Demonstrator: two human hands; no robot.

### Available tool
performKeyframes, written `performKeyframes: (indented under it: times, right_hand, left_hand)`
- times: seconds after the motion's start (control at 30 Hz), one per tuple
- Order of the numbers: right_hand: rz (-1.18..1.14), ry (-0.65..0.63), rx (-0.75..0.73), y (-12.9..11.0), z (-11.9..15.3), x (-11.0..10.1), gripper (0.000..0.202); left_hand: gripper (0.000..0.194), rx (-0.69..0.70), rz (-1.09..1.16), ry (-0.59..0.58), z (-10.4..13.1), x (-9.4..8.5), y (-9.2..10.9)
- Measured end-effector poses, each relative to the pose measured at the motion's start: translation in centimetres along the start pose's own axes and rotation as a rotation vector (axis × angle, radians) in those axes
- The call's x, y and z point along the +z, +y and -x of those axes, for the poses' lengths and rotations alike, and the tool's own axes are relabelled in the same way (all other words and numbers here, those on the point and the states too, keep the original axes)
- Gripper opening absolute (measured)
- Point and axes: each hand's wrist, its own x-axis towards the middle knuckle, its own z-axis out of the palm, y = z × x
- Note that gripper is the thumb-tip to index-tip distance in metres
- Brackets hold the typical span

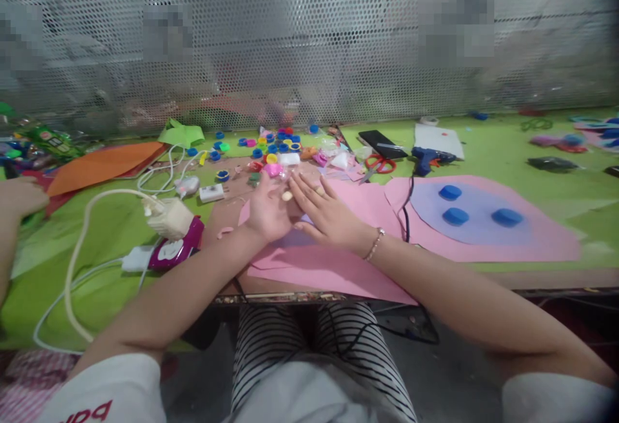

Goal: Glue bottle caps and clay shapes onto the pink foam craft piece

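Note:
My left hand [271,211] is turned palm up above the pink paper, with a small cream-coloured lump [287,196] resting on it near the fingers. My right hand [325,210] lies flat across the left one, its fingers stretched out, hiding part of the left palm. Whether anything else sits between the palms is hidden. Under both hands is pink paper [329,268] with a bit of lilac paper showing. Just beyond the fingertips lie a bright pink lump [273,169] and a white block [289,159].
Blue bottle caps [455,216] sit on a lilac paper shape at right. Scissors [380,165], a phone [382,144] and a blue glue gun [428,160] lie behind. Left are a purple power strip [176,245], cables and orange paper [104,165]. Another person's hand [22,197] is at far left.

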Motion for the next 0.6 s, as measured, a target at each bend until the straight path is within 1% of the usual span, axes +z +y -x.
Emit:
performKeyframes:
  times: [0.03,0.07,0.1,0.2,0.23,0.27,0.3,0.37,0.4,0.43,0.5,0.53,0.6]
  right_hand:
    - [-0.004,0.011,0.006,0.09,0.03,0.02,0.074]
    - [-0.008,0.021,0.005,0.13,0.05,0.01,0.074]
    - [-0.01,0.028,-0.003,0.1,0.06,-0.02,0.073]
    - [-0.016,0.021,-0.05,-0.28,-0.01,-0.04,0.073]
    - [-0.019,0.015,-0.059,-0.41,-0.05,0.01,0.074]
    - [-0.025,0.012,-0.063,-0.49,-0.09,0.1,0.074]
    - [-0.034,0.014,-0.062,-0.5,-0.13,0.2,0.074]
    - [-0.059,0.026,-0.055,-0.36,-0.18,0.37,0.075]
    - [-0.073,0.038,-0.057,-0.27,-0.2,0.4,0.075]
    - [-0.085,0.047,-0.065,-0.22,-0.22,0.4,0.075]
    - [-0.098,0.059,-0.096,-0.29,-0.26,0.3,0.075]
    - [-0.099,0.06,-0.114,-0.41,-0.28,0.24,0.076]
    - [-0.092,0.056,-0.132,-0.73,-0.31,0.18,0.077]
  left_hand:
    - [0.068,-0.081,-0.003,-0.01,0.02,-0.02,-0.26]
    - [0.067,-0.118,-0.004,-0.016,0.04,-0.05,-0.42]
    - [0.066,-0.12,0.001,-0.02,0.03,-0.09,-0.45]
    - [0.067,0.041,0.037,-0.012,-0.12,-0.28,-0.19]
    - [0.068,0.082,0.044,-0.012,-0.2,-0.35,-0.18]
    - [0.069,0.092,0.046,-0.011,-0.27,-0.4,-0.28]
    - [0.067,0.063,0.041,-0.005,-0.32,-0.42,-0.47]
    - [0.059,-0.076,0.018,0.009,-0.32,-0.29,-0.93]
    - [0.056,-0.122,0.007,0.011,-0.25,-0.15,-1.06]
    - [0.056,-0.13,0.0,0.024,-0.15,0.04,-1.04]
    - [0.055,-0.07,-0.007,0.062,0.04,0.38,-0.6]
    - [0.056,-0.028,0.001,0.063,0.08,0.48,-0.31]
    - [0.058,0.099,0.026,0.042,-0.05,0.4,-0.06]
